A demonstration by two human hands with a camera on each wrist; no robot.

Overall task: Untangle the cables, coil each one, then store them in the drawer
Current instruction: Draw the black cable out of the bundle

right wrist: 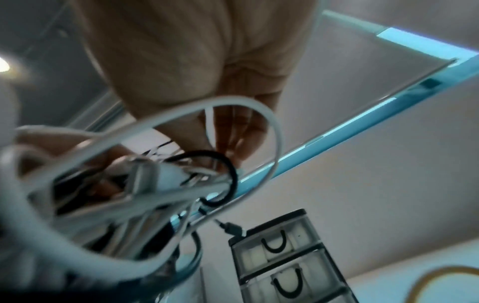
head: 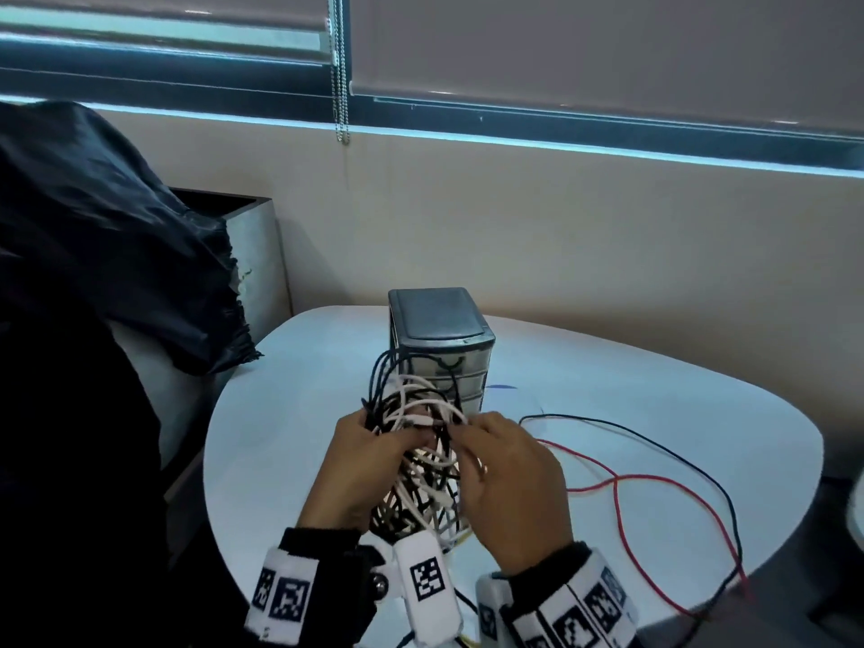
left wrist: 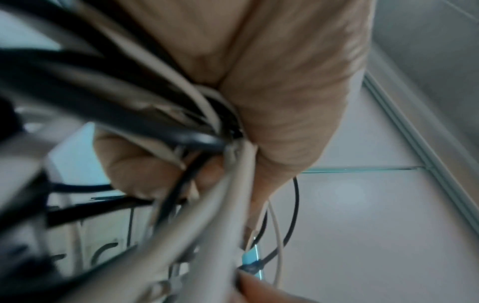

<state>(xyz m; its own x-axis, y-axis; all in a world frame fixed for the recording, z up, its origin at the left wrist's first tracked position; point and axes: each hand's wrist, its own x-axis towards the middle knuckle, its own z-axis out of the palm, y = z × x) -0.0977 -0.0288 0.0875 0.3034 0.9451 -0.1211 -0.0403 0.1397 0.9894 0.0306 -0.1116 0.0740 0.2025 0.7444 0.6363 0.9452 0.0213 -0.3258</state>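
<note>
Both hands up over the table's (head: 290,413) near edge: left hand (head: 360,465) fingers clamped on the tangle (head: 423,460), right hand (head: 507,479) pinching a white strand. Drawers (head: 442,348) just behind, shut.

Dark sleeves (head: 322,542) are worn on both arms. White wristbands (head: 280,593) printed with black square-patterned markers are strapped around each wrist, and a white camera housing (head: 428,586) bearing one such marker is mounted on each.
</note>
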